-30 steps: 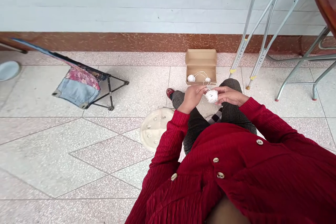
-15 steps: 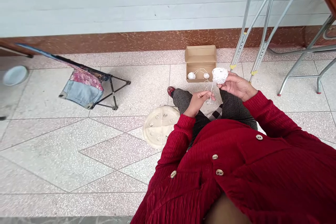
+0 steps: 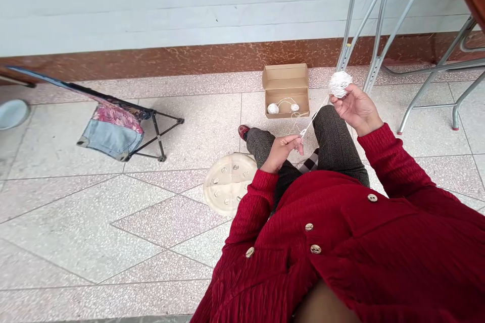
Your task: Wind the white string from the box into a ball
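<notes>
My right hand [image 3: 358,107] grips a large white yarn ball [image 3: 340,84] with its fingertips, up near the crutches. A white strand [image 3: 313,117] runs from that ball down and left to my left hand [image 3: 285,150], whose fingers are pinched on it over my lap. Beyond my hands, an open cardboard box [image 3: 286,85] stands on the floor by the wall. Inside it lie a white yarn ball [image 3: 273,108] at the left and a smaller white ball [image 3: 294,107] at the right, joined by a thread. Loose thread hangs over the box's front edge toward my left hand.
Metal crutches [image 3: 373,73] lean on the wall at the right, beside a metal-legged stool [image 3: 428,86]. A round cream stool [image 3: 223,186] is left of my knees. Farther left stand a folding chair [image 3: 113,133] and a pale bowl [image 3: 13,114].
My right hand has moved up and to the right with the yarn ball, away from my left hand. The strand between them is longer and straighter. The view has shifted slightly.
</notes>
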A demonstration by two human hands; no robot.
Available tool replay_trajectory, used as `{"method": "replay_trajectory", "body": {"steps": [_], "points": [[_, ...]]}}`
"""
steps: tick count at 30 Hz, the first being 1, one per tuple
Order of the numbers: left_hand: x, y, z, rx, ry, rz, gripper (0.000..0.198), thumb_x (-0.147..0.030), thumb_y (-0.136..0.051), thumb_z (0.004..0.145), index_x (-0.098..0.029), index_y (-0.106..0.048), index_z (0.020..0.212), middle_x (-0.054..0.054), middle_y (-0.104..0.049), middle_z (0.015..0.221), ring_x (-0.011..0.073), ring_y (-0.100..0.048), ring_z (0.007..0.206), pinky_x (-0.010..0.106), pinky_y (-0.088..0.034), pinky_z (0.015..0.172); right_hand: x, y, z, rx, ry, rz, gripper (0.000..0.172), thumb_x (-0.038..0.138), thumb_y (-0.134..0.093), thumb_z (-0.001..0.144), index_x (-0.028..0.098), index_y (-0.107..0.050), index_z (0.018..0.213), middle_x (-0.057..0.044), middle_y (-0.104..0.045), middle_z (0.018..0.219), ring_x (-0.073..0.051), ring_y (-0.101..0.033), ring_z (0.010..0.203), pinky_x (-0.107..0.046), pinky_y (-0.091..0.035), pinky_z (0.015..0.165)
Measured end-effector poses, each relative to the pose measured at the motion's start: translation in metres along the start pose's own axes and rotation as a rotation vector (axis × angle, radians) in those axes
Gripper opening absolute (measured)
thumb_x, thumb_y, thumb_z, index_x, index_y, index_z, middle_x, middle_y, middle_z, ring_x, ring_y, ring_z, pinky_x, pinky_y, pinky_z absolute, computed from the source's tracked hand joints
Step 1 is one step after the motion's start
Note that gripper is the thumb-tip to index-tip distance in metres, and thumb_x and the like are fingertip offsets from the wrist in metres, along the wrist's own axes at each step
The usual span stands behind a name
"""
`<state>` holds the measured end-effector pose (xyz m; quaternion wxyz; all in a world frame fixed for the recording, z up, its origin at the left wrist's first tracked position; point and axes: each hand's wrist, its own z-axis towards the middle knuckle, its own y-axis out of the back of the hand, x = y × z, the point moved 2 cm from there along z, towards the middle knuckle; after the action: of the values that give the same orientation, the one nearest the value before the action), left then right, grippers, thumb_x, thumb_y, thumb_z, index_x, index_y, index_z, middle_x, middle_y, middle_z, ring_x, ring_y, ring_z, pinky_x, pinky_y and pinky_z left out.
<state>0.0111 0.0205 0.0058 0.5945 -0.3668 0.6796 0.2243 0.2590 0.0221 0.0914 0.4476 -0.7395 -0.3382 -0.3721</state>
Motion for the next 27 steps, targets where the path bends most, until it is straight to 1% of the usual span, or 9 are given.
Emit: {"method": "replay_trajectory", "body": {"steps": [2, 6, 9, 12, 14, 17, 21, 24, 27], "points": [[-0.001, 0.008, 0.000, -0.043, -0.010, -0.001, 0.042, -0.055, -0.065, 0.088, -0.015, -0.072, 0.076, 0.004, -0.070, 0.067, 0.0172, -0.065, 0.072, 0.033, -0.050, 0.085, 0.002, -0.001, -0.002, -0.010, -0.001, 0.009, 0.023, 0.034, -0.071, 0.075, 0.025, -0.058, 0.091, -0.001, -0.065, 0.086, -0.014, -0.059, 0.071, -0.022, -0.053, 0.050], [-0.003, 0.018, 0.003, -0.071, -0.037, 0.127, 0.041, -0.054, -0.066, 0.088, -0.015, -0.074, 0.076, 0.007, -0.076, 0.087, 0.0205, -0.069, 0.092, 0.035, -0.046, 0.098, -0.006, -0.014, -0.011, 0.059, -0.052, 0.029, 0.025, 0.029, -0.072, 0.072, 0.023, -0.060, 0.093, 0.000, -0.065, 0.087, -0.011, -0.058, 0.068, -0.021, -0.051, 0.053], [-0.006, 0.013, 0.003, -0.029, -0.055, 0.108, 0.039, -0.054, -0.067, 0.087, -0.016, -0.076, 0.086, 0.006, -0.075, 0.087, 0.0208, -0.068, 0.096, 0.036, -0.045, 0.101, -0.011, -0.024, -0.015, 0.088, -0.062, 0.002, 0.028, 0.029, -0.072, 0.073, 0.023, -0.060, 0.097, 0.000, -0.065, 0.086, -0.011, -0.059, 0.067, -0.022, -0.051, 0.054], [-0.010, 0.002, 0.002, 0.018, -0.058, 0.058, 0.042, -0.057, -0.068, 0.086, -0.016, -0.074, 0.080, 0.007, -0.075, 0.085, 0.0224, -0.067, 0.100, 0.037, -0.046, 0.102, -0.010, -0.028, -0.012, 0.083, -0.042, -0.033, 0.026, 0.031, -0.072, 0.074, 0.023, -0.060, 0.096, 0.000, -0.065, 0.086, -0.012, -0.059, 0.068, -0.023, -0.050, 0.055], [-0.014, -0.004, 0.000, -0.024, -0.063, 0.010, 0.048, -0.061, -0.063, 0.089, -0.016, -0.072, 0.074, 0.007, -0.073, 0.078, 0.0230, -0.069, 0.097, 0.038, -0.047, 0.102, -0.010, -0.027, -0.010, 0.069, -0.038, -0.025, 0.026, 0.030, -0.072, 0.073, 0.023, -0.059, 0.095, 0.001, -0.065, 0.086, -0.011, -0.059, 0.067, -0.022, -0.049, 0.054], [-0.018, -0.006, 0.000, -0.140, -0.093, -0.110, 0.053, -0.063, -0.054, 0.094, -0.016, -0.073, 0.079, 0.006, -0.069, 0.066, 0.0228, -0.070, 0.087, 0.041, -0.050, 0.099, -0.012, -0.024, -0.010, 0.053, -0.040, -0.018, 0.028, 0.029, -0.072, 0.071, 0.023, -0.059, 0.095, 0.001, -0.065, 0.086, -0.011, -0.059, 0.067, -0.022, -0.048, 0.054], [-0.022, 0.000, 0.001, -0.256, -0.109, -0.148, 0.055, -0.064, -0.050, 0.095, -0.016, -0.071, 0.079, 0.008, -0.071, 0.072, 0.0239, -0.071, 0.092, 0.042, -0.051, 0.100, -0.012, -0.022, -0.015, 0.076, -0.028, -0.072, 0.030, 0.033, -0.073, 0.072, 0.024, -0.059, 0.096, 0.001, -0.065, 0.086, -0.012, -0.059, 0.067, -0.025, -0.049, 0.056], [-0.023, 0.006, 0.002, -0.292, -0.091, -0.168, 0.056, -0.064, -0.048, 0.095, -0.016, -0.070, 0.078, 0.007, -0.068, 0.067, 0.0237, -0.072, 0.091, 0.042, -0.051, 0.099, -0.007, -0.023, -0.018, 0.085, 0.002, -0.079, 0.029, 0.034, -0.073, 0.073, 0.025, -0.058, 0.096, 0.001, -0.066, 0.088, -0.012, -0.059, 0.068, -0.025, -0.048, 0.056], [-0.024, 0.007, 0.000, -0.268, -0.097, -0.247, 0.056, -0.066, -0.049, 0.094, -0.015, -0.070, 0.084, 0.003, -0.062, 0.059, 0.0227, -0.072, 0.082, 0.043, -0.052, 0.097, -0.005, -0.023, -0.019, 0.072, 0.005, -0.045, 0.029, 0.031, -0.073, 0.071, 0.025, -0.058, 0.095, 0.002, -0.066, 0.087, -0.011, -0.059, 0.068, -0.024, -0.047, 0.055]]}}
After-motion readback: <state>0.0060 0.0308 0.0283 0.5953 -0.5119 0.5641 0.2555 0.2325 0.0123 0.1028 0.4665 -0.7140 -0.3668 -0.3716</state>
